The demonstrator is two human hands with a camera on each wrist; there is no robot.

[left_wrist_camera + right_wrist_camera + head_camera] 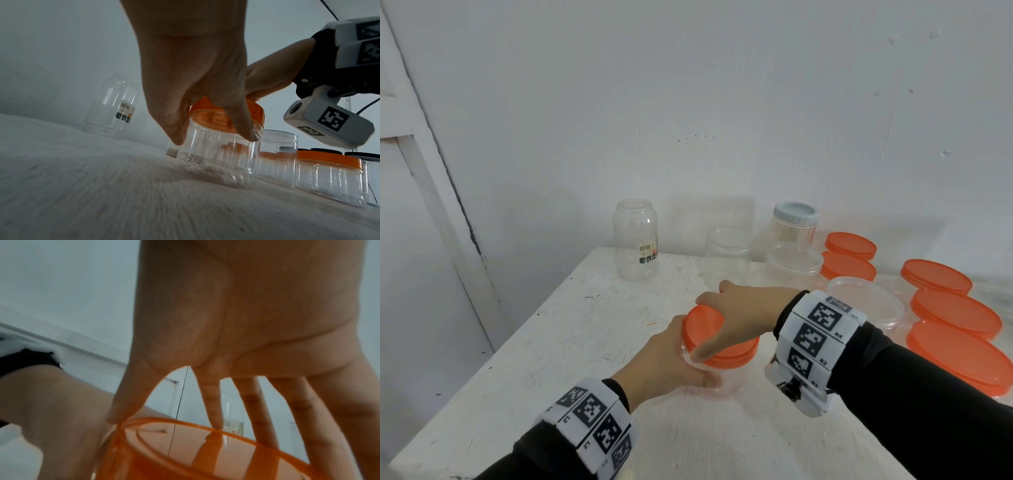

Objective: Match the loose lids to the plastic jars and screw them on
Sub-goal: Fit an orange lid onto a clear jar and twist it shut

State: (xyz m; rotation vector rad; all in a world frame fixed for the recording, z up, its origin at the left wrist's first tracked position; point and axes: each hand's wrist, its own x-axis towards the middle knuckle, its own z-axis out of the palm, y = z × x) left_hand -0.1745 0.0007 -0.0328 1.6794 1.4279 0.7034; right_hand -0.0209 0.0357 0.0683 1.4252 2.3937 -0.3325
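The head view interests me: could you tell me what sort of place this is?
Probably a plain room at home or a makeshift workspace: a rough white-painted wooden table against a scuffed white wall, with a white door frame beside it. Nothing confirms which.

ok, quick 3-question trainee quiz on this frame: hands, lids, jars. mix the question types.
1. True or false: the right hand grips the round orange plastic lid from above.
2. Multiple choice: the left hand holds (A) the tall labelled clear bottle, (B) the clear plastic jar under that orange lid, (C) a loose lid.
3. Fill in: the clear jar at the back by the white wall wears a pale ____ lid.

Key: 1 true; 2 B; 3 blue.
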